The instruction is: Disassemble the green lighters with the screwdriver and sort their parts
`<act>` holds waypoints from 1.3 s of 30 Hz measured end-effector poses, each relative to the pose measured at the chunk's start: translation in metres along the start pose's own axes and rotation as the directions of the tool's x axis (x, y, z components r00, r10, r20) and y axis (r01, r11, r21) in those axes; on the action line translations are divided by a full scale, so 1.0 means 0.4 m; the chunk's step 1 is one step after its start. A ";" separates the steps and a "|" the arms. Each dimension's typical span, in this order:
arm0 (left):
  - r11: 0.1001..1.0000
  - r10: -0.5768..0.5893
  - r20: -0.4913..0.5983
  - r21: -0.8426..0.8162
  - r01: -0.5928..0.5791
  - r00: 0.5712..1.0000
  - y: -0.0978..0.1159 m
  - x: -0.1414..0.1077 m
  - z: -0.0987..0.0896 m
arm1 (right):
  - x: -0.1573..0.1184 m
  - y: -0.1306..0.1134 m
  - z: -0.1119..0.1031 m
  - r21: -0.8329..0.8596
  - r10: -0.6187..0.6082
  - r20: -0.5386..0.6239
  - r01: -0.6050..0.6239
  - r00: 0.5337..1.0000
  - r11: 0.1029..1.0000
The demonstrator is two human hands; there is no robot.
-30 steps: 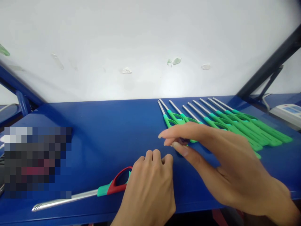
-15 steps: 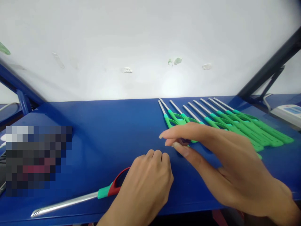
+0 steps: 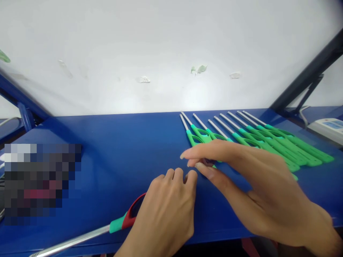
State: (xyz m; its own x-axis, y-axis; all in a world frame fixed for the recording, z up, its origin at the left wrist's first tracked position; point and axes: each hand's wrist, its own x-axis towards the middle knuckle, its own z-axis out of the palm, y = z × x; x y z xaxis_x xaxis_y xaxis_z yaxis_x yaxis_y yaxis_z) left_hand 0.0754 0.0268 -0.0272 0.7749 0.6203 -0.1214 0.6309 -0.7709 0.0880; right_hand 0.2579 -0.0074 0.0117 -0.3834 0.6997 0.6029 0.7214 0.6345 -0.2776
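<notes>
Lighter (image 3: pixel 115 225) sits gripped in left hand (image 3: pixel 166 208) near shelf's front edge (image 3: pixel 214 235) (right hand (image 3: pixel 264 196) a gap away, fingers (image 3: pixel 209 149) narrowly parted).

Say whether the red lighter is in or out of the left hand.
In, it appears: the red lighter runs under the curled left hand, its metal tube sticking out leftward. The grip itself is hidden.

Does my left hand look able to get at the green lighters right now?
Probably not easily: the left hand appears closed around the red lighter, and the right hand partly blocks the way to the green lighters.
</notes>
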 end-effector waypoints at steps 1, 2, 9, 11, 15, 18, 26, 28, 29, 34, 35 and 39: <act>1.000 0.001 -0.013 -0.014 -0.002 1.000 0.001 -0.001 0.000 | 0.001 -0.001 0.000 0.000 0.004 0.002 -0.004 1.000 1.000; 1.000 0.000 -0.026 -0.026 -0.001 1.000 0.002 -0.003 0.000 | 0.002 -0.001 0.000 0.004 0.001 -0.003 -0.001 1.000 1.000; 1.000 -0.023 -0.017 0.002 0.023 1.000 0.011 -0.013 0.002 | 0.005 0.001 0.003 0.055 -0.014 -0.005 0.014 1.000 0.998; 0.999 -0.033 -0.014 0.011 0.033 0.999 0.011 -0.011 0.004 | 0.003 0.002 0.003 0.055 -0.021 -0.004 0.021 1.000 0.998; 0.997 -0.059 0.000 0.045 0.059 0.998 0.013 -0.003 0.008 | 0.002 0.001 0.003 0.030 -0.014 -0.002 0.014 1.000 0.999; 0.994 -0.069 0.004 0.085 0.068 0.998 0.014 0.003 0.010 | 0.002 0.000 0.003 0.029 -0.015 0.007 0.015 1.000 0.999; 0.984 -0.027 -0.008 0.177 0.028 1.000 0.006 0.009 0.017 | 0.006 0.004 0.002 0.043 -0.031 0.004 0.030 1.000 0.999; 0.983 -0.016 -0.018 0.183 0.019 1.000 0.002 0.012 0.019 | 0.006 0.004 0.004 0.041 -0.037 -0.001 0.037 0.999 0.998; 0.983 -0.006 -0.027 0.183 0.011 1.000 0.000 0.014 0.020 | 0.006 0.003 0.004 0.037 -0.035 0.003 0.035 0.999 0.999; 0.986 0.043 -0.066 0.162 -0.031 0.997 -0.015 0.022 0.024 | 0.011 0.002 0.005 0.022 -0.037 -0.007 0.037 0.999 0.999; 0.987 0.052 -0.078 0.158 -0.039 0.996 -0.019 0.024 0.024 | 0.011 0.002 0.005 0.026 -0.042 -0.010 0.043 0.999 0.999; 0.988 0.080 -0.122 0.138 -0.063 0.989 -0.031 0.032 0.026 | 0.009 0.004 0.007 0.020 -0.048 -0.024 0.049 0.999 0.999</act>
State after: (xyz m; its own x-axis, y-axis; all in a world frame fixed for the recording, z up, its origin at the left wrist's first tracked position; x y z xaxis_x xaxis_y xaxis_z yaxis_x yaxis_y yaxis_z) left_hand 0.0772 0.0428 -0.0402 0.8221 0.5693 0.0073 0.5691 -0.8212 -0.0416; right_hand 0.2560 -0.0030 0.0115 -0.4040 0.6604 0.6330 0.6901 0.6742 -0.2631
